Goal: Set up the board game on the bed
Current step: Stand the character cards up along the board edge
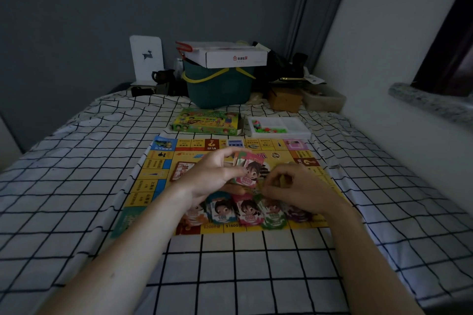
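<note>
A yellow game board lies flat on the checked bed sheet. Over its middle, my left hand grips a stack of paper play money, with a pink 5000 note on top. Just to the right, my right hand has its fingers curled and pinches something small that I cannot make out. Along the board's near edge lie several piles of money notes in orange, blue, pink, green and purple. My hands partly hide them.
The green game box and a white tray of small coloured pieces lie beyond the board. A green basket under a white carton, a bookend and clutter stand at the bed's far end. A wall and window sill are on the right.
</note>
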